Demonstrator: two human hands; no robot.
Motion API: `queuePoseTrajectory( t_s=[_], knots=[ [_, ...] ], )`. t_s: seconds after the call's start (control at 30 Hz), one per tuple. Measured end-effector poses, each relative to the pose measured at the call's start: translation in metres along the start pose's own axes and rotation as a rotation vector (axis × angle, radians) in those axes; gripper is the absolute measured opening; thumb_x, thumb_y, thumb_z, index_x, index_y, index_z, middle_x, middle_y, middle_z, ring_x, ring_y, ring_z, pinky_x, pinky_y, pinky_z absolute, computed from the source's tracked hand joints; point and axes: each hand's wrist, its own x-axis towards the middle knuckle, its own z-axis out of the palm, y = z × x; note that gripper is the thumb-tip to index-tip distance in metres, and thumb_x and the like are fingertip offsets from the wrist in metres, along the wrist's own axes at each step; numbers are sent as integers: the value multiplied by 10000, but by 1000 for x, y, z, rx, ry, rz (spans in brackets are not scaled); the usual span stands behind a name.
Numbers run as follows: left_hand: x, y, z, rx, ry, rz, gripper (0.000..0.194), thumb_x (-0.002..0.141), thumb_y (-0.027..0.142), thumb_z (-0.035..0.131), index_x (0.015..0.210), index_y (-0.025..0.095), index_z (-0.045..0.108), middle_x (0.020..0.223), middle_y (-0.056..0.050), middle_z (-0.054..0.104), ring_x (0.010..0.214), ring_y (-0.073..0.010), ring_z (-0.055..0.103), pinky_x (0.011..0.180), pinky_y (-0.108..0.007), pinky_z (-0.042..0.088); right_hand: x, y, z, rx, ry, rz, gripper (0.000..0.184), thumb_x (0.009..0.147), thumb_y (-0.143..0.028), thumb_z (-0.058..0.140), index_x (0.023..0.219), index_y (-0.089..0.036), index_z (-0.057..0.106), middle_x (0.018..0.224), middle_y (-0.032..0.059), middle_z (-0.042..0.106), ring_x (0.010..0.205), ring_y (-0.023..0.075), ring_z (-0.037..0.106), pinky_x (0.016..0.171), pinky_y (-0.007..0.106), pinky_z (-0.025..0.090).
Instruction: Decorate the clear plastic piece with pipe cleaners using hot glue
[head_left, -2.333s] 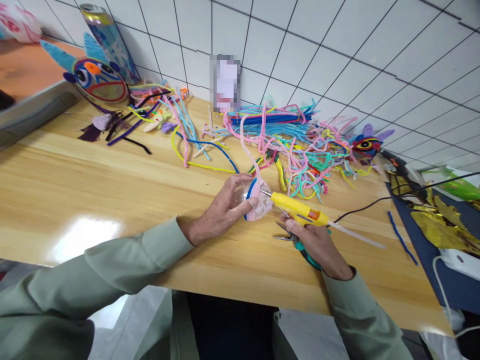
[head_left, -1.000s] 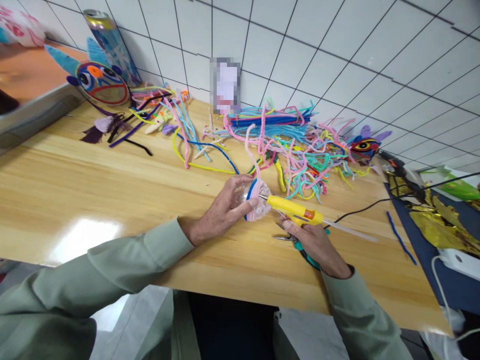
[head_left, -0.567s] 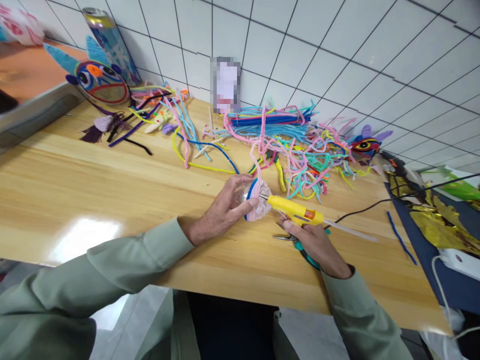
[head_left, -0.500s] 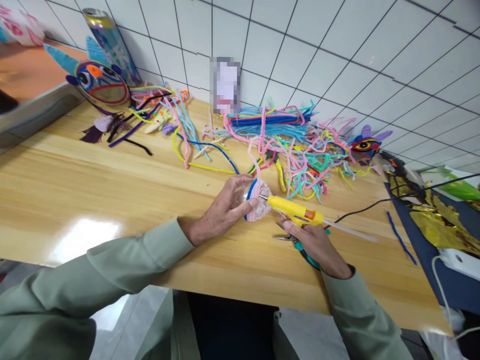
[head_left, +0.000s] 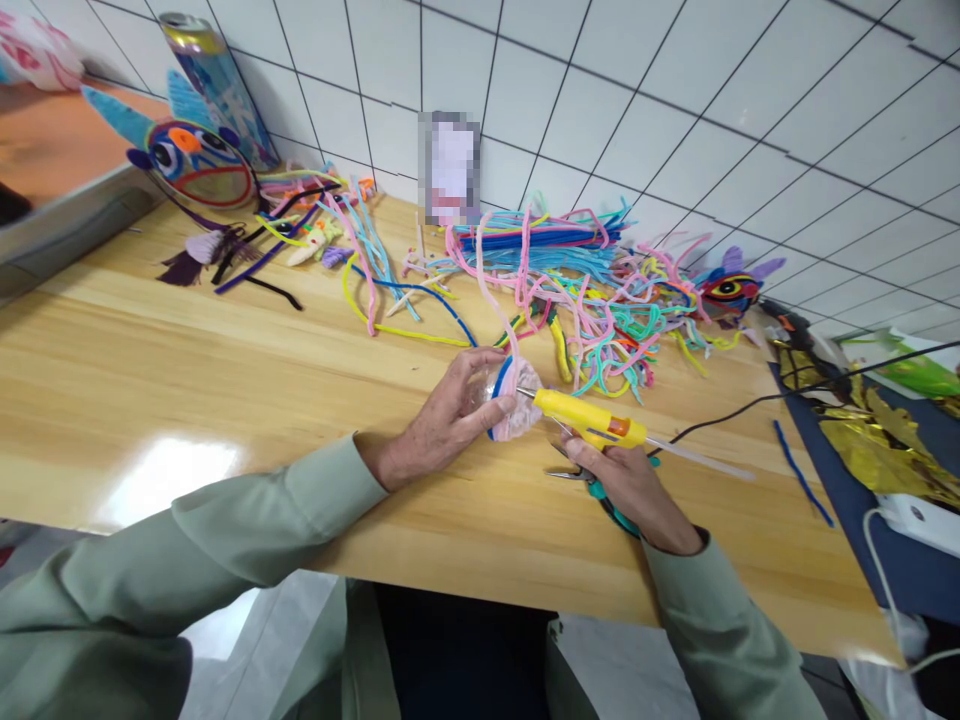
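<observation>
My left hand (head_left: 442, 418) is closed around a small clear plastic piece (head_left: 528, 412), its thumb on the near side. A blue pipe cleaner (head_left: 500, 378) runs along the rim, and beside it lies a pink pipe cleaner (head_left: 493, 290) whose long loose end arches up and away. My right hand (head_left: 634, 490) grips a yellow hot glue gun (head_left: 577, 412), with a finger at the trigger. The metal nozzle meets the pink strip by my left thumb. A clear glue stick (head_left: 701, 460) pokes out of the gun's back. Teal-handled pliers (head_left: 570, 475) lie partly hidden beneath my right hand.
Behind my hands spread a tangle of coloured pipe cleaners (head_left: 615, 340) and a blue bundle (head_left: 540, 240). Two decorated masks, one left (head_left: 199, 165) and one right (head_left: 727, 290), stand near the tiled wall, with a tall can (head_left: 217, 85). A black cord (head_left: 739, 410) trails right.
The loose end of the pink pipe cleaner has swung up and to the left. Both hands and the glue gun stay almost in place.
</observation>
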Motion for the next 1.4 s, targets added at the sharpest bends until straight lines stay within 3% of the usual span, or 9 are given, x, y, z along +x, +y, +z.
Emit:
queuePoseTrajectory(
  t_s=[0.27, 0.7, 1.17, 1.4],
  knots=[
    [0, 3, 0, -6, -4, -12, 449, 1064, 462, 674, 1439, 259, 531, 1472, -115, 601, 1439, -282, 571, 1284, -498, 443, -1, -8, 1, -7, 13, 3, 436, 839, -680, 805, 939, -256, 820, 973, 54, 844, 1027, 312, 772, 979, 466, 660],
    [0, -1, 0, 6, -4, 19, 449, 1067, 437, 674, 1449, 252, 528, 1491, -120, 586, 1456, -288, 560, 1308, -510, 415, 1, -7, 2, 53, -9, -6, 466, 825, -731, 813, 929, -276, 814, 1049, 69, 840, 1127, 331, 771, 1076, 526, 635],
    [1, -1, -1, 10, -12, 16, 458, 1071, 457, 665, 1459, 257, 528, 1492, -124, 584, 1466, -295, 551, 1321, -534, 402, -2, -4, -1, 0, 23, 15, 430, 861, -663, 792, 884, -234, 800, 899, 67, 803, 1030, 328, 758, 951, 476, 648],
    [1, -4, -1, 29, 3, 15, 462, 1063, 457, 668, 1452, 251, 529, 1476, -124, 601, 1439, -290, 575, 1292, -506, 440, 0, -2, 4, 60, -5, -18, 434, 840, -689, 816, 903, -259, 801, 944, 65, 806, 1033, 320, 752, 1005, 513, 629]
  ],
)
